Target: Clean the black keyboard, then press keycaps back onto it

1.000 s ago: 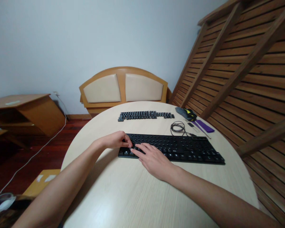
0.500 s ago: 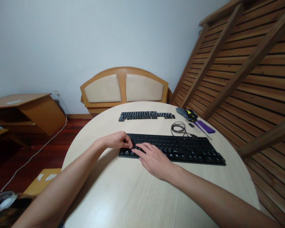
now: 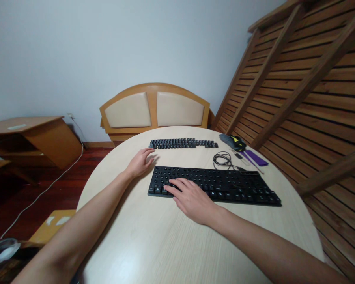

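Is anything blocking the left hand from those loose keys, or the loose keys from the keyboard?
Nothing visible stands between the left hand and the left end of the loose keys. Toward the keyboard, the coiled cable lies in the gap's right part, and the right hand covers some of the keyboard's left half.

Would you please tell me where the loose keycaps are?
In the head view, the keycaps lie toward the far side of the table, beyond the keyboard, with the left hand near their left end.
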Demonstrator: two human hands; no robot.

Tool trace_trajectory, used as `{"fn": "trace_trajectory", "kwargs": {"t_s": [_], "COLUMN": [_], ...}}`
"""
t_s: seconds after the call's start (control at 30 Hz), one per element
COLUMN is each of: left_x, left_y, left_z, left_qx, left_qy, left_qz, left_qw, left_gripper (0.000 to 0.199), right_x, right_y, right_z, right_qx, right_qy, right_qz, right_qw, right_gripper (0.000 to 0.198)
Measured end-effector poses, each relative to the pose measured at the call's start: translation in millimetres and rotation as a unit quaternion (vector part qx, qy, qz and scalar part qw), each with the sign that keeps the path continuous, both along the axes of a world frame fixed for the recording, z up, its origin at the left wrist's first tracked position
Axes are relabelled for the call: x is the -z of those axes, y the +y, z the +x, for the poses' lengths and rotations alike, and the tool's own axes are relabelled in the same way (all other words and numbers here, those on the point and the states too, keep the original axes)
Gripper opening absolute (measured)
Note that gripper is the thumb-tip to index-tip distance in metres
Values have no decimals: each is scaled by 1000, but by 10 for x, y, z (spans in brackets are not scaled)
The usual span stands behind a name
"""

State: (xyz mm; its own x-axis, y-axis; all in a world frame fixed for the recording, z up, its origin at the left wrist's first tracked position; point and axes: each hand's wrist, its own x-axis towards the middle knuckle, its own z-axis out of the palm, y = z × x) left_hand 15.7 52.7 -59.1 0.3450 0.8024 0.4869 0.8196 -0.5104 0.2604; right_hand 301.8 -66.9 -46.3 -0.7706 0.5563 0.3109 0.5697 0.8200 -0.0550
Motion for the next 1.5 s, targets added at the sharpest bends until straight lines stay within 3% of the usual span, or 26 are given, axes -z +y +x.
{"fn": "trace_trajectory", "kwargs": {"t_s": [0.17,0.33,0.6,1.0,1.23,1.5], "left_x": [202,248,191,90,122,-43], "left_y": [181,239,225,141,168,55], "left_z": [-99,-88,-71,14,-3,-35], "left_qx": [-72,-84,-121,-147,-140,-84], "left_qy": [73,103,134,134,122,89], "left_qz": [-27,-64,-106,-98,-90,-102], "left_qw": [994,989,978,975,978,987], "left_gripper": [66,73,75,75,59,38], "right_x": [6,6,10,3,5,7], "right_y": [-7,-13,-19,-15,-12,-12], "right_z": [-1,-12,-19,-19,-10,19], "right_qx": [2,5,7,7,3,-4], "right_qy": [-2,-3,2,-1,-1,11], "right_qz": [0,3,3,2,4,-10], "right_qw": [1000,1000,1000,1000,1000,1000], "right_gripper": [47,47,48,48,47,47]}}
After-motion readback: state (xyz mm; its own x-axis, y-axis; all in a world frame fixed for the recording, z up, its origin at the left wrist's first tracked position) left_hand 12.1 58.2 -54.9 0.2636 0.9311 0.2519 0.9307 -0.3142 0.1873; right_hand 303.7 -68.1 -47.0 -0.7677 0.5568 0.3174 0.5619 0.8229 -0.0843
